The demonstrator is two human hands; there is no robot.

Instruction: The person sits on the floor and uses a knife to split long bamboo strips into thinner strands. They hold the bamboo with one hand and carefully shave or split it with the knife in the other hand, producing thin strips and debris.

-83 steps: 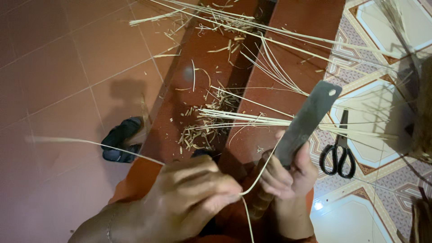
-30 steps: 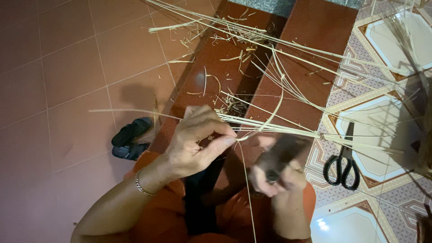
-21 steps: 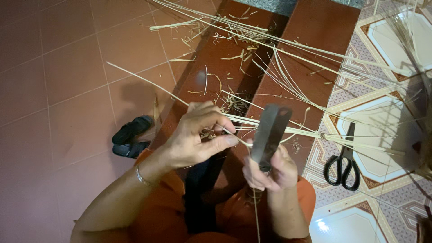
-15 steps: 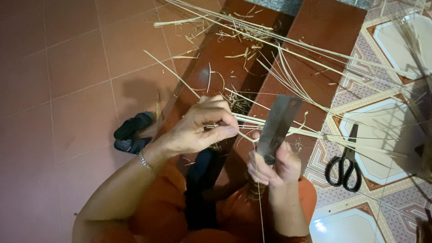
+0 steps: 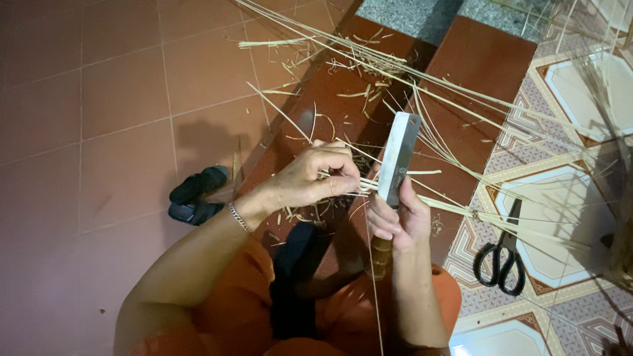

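The fingers (image 5: pixel 339 173) of the left hand (image 5: pixel 310 181) are pinched narrow around a thin pale strip (image 5: pixel 356 188) near the centre of the frame, and the strip runs right toward the blade. The right hand (image 5: pixel 395 221) is closed around the wooden handle of a cleaver-like knife (image 5: pixel 397 158), held blade-up just right of centre, its flat grey side facing the camera. The strip touches the knife's edge between the two hands.

As a judgement: the left fingertips sit very near the edge, so a slip of the strip or a sudden split along its grain could bring them onto the blade; a strip that snaps could also whip loose.

Outward lie long loose strips (image 5: pixel 461 99) fanning to the upper right across a brown step (image 5: pixel 481 66), with shavings scattered on it. Black scissors (image 5: pixel 501 254) lie on the patterned tile floor (image 5: pixel 580 86) at right; a dark sandal (image 5: pixel 194 194) rests on red tiles at left. No packages, labels or signs show.
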